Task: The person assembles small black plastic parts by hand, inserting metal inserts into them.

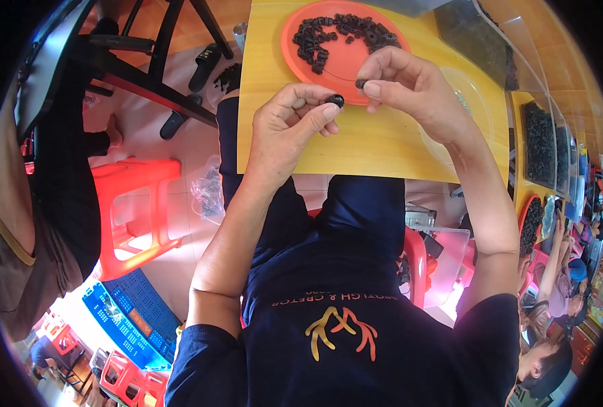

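Between the thumb and fingers of my left hand (294,119) is a small round black part (335,100), shiny on its upper side. My right hand (406,85) pinches another small dark part (361,84) at its fingertips, a little apart from the first. Both hands are raised over the near edge of a round orange-red tray (342,60). Many small black pieces (313,44) lie in that tray, heaped along its far and left sides. What exact kind of part each hand holds is too small to tell.
The tray stands on a yellow tabletop (335,152). To its right are a clear round dish (463,102) with tiny bits and transparent bins (545,146) of black parts. A red stool (138,210) and blue crate (128,319) stand left; other people sit at both sides.
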`<state>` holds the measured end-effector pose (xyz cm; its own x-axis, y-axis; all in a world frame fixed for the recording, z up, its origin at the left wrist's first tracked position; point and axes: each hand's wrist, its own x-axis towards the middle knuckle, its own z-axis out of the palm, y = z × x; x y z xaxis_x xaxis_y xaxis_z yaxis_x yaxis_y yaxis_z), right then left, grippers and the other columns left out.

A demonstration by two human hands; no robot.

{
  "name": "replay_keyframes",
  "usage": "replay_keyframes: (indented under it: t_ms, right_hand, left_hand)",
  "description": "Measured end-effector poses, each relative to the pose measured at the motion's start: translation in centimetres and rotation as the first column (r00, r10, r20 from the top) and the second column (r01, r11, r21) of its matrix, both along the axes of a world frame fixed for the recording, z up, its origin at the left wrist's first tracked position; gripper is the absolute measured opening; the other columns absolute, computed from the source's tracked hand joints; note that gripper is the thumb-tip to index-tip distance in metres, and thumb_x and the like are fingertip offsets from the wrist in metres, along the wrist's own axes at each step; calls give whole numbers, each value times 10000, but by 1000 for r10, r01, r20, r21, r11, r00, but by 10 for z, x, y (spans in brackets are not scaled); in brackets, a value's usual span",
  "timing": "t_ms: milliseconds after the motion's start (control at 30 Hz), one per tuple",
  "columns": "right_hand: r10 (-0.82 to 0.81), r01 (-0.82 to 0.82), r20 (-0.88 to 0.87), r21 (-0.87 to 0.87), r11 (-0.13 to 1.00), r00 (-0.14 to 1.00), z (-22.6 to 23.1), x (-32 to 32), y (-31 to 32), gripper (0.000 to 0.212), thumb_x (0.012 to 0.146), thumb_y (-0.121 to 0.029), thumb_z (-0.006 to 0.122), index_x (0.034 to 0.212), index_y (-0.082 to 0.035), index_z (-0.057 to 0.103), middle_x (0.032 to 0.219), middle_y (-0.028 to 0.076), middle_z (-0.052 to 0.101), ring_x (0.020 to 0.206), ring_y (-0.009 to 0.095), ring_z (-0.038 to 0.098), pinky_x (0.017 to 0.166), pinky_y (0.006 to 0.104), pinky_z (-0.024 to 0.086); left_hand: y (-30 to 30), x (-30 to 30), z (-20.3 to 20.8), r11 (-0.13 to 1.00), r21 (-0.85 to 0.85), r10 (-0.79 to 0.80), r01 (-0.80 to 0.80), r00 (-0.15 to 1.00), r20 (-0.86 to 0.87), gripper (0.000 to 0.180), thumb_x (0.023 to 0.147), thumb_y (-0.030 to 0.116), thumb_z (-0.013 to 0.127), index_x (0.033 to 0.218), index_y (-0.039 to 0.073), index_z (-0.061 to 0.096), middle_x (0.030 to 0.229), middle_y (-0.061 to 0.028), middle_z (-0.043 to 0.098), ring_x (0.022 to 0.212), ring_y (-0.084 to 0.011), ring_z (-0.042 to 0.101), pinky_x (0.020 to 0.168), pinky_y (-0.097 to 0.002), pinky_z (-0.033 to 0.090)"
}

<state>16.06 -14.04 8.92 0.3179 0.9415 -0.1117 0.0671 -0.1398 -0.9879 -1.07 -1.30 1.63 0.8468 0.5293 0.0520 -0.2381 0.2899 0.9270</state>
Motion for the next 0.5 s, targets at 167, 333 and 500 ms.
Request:
replay_keyframes:
  t_ms: [167, 333, 500]
  right_hand:
    - [-51, 49, 34, 47, 998, 998, -3, -9, -4, 199, 929, -148, 671, 1082, -21, 659, 900, -1, 659, 830, 66, 613, 746, 224, 498]
    - [-37, 39, 69, -15, 999, 997, -5, -13, -6, 197, 934, -163, 677, 1071, -22, 674, 884, -8, 657, 825, 61, 605, 746, 220, 492]
    - [-41, 43, 120, -17, 999, 992, -3, -17, -9, 178, 930, -149, 672, 1050, -17, 676, 871, -11, 651, 815, 58, 597, 735, 216, 482]
  left_hand:
    - [-1, 1, 2, 999, -19, -33, 34, 999, 21, 155, 919, 46, 679, 1057, -17, 649, 872, -65, 690, 752, -109, 659, 678, -241, 531]
    - [-4, 3, 5, 998, 5, -57, 57, 998, 13, 155, 921, 57, 679, 1054, -17, 653, 851, -59, 686, 750, -107, 656, 679, -243, 530]
    - [-5, 4, 5, 997, 42, -67, 67, 998, 4, 158, 921, 59, 680, 1059, -15, 656, 839, -53, 683, 745, -99, 652, 677, -235, 526]
